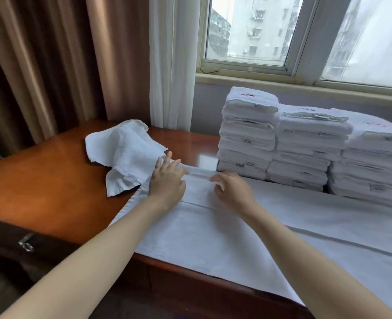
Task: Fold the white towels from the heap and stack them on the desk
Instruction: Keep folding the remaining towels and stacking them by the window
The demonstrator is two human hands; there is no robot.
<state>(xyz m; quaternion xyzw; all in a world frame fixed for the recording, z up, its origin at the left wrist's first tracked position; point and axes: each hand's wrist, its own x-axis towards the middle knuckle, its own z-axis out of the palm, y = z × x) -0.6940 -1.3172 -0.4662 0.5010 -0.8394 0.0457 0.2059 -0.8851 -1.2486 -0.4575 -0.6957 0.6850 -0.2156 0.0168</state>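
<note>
Two hands [167, 178] [233, 189], one towel [213, 238] (three stacks [248, 134] [310, 143] [374, 157]).

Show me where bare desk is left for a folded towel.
The left of the desk is broad bare wood, bordered by the crumpled towel and the spread towel. A narrow bare strip lies between the crumpled towel and the folded stacks. The right is crowded: stacks against the spread towel.

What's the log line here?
spread towel: flat on desk; left hand: flat on far hem; right hand: curled at hem, grip unclear; folded stacks: three, behind; crumpled towel: far-left
</note>
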